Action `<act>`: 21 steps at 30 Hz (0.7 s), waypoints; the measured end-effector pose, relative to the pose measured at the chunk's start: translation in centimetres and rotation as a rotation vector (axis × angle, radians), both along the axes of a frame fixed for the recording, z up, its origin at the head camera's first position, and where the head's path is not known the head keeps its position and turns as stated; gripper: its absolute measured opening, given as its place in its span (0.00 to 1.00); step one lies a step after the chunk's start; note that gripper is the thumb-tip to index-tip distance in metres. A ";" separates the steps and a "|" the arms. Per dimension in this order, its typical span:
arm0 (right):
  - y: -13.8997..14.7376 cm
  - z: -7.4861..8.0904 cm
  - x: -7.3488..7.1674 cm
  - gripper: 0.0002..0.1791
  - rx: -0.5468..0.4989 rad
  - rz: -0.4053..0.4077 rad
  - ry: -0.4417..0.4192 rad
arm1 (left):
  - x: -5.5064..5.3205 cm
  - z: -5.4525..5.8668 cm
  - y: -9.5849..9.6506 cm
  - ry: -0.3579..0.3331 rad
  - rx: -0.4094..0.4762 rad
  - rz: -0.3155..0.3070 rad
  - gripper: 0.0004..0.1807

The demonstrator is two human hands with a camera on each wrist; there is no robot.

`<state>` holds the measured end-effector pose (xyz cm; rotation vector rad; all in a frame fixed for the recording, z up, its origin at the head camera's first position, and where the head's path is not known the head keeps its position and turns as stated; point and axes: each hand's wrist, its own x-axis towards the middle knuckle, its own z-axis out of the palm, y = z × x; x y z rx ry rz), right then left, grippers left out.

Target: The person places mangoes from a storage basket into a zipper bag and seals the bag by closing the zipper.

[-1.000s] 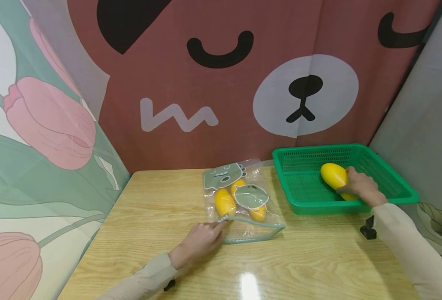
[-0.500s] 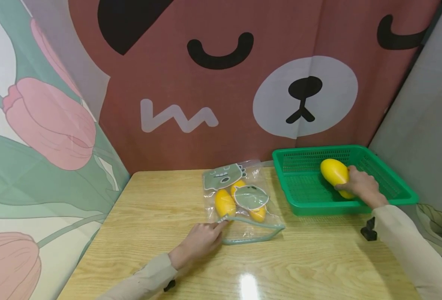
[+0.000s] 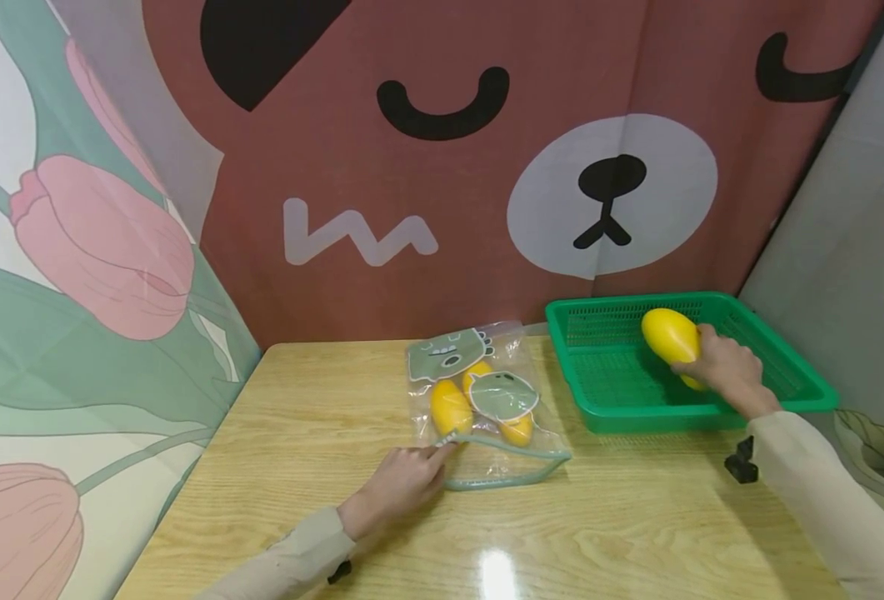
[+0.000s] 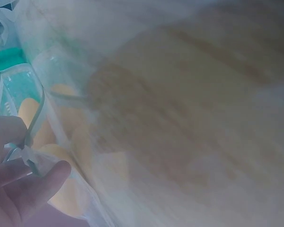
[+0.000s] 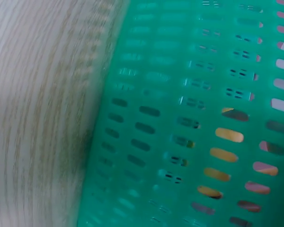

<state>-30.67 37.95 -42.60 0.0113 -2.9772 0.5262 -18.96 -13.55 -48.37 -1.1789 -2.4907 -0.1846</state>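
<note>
My left hand (image 3: 404,477) pinches the left corner of the mouth of a clear zip bag (image 3: 497,479), which lies on the table with its mouth gaping. The left wrist view shows the thumb and fingers (image 4: 47,187) on the bag's rim. Several yellow mangoes (image 3: 451,407) lie inside the bag, partly covered by its green printed figures. At the right, my right hand (image 3: 726,371) grips another yellow mango (image 3: 670,335), tilted, over the green basket (image 3: 599,412). In the right wrist view, the basket wall hides the hand, and yellow shows through its slots.
The wooden table (image 3: 322,392) bears the bag and, to its right, the basket. A curtain with a bear print (image 3: 471,175) hangs right behind the table's back edge. Flowered cloth (image 3: 104,250) closes off the left side.
My right hand has raised the mango slightly in the basket and tipped it more upright. The left hand and the bag have stayed in place.
</note>
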 end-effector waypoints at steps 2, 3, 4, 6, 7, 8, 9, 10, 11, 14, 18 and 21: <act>-0.1 0.0 0.0 0.51 0.001 0.002 0.014 | 0.0 0.0 0.0 -0.013 -0.001 0.006 0.21; -0.2 0.0 0.0 0.50 0.001 0.003 0.022 | 0.1 0.0 0.0 -0.019 -0.004 0.010 0.21; -0.3 0.0 0.0 0.50 0.003 0.001 0.027 | 0.1 0.0 0.0 -0.025 -0.007 0.014 0.22; -0.4 0.0 0.0 0.50 0.005 -0.001 0.036 | 0.1 0.0 -0.1 -0.038 -0.014 0.023 0.22; -0.5 0.1 0.1 0.50 0.007 -0.003 0.042 | 0.1 0.0 -0.1 -0.041 -0.017 0.026 0.23; -0.6 0.1 0.1 0.50 0.009 -0.004 0.047 | 0.1 0.0 -0.1 -0.044 -0.019 0.028 0.23; -0.7 0.2 0.2 0.50 0.010 -0.003 0.053 | 0.1 0.0 -0.1 -0.047 -0.021 0.030 0.23; -0.7 0.3 0.3 0.50 0.012 -0.002 0.059 | 0.2 0.1 -0.1 -0.049 -0.022 0.031 0.23; -0.8 0.4 0.4 0.50 0.014 0.002 0.067 | 0.2 0.1 -0.1 -0.051 -0.022 0.032 0.23; -1.1 0.8 0.7 0.50 0.020 0.014 0.092 | 0.2 0.1 0.0 -0.056 -0.025 0.032 0.23; -1.4 1.3 1.1 0.50 0.025 0.035 0.124 | 0.2 0.3 0.0 -0.060 -0.030 0.031 0.23; -1.6 1.6 1.4 0.50 0.025 0.047 0.133 | 0.2 0.3 0.0 -0.055 -0.038 0.031 0.22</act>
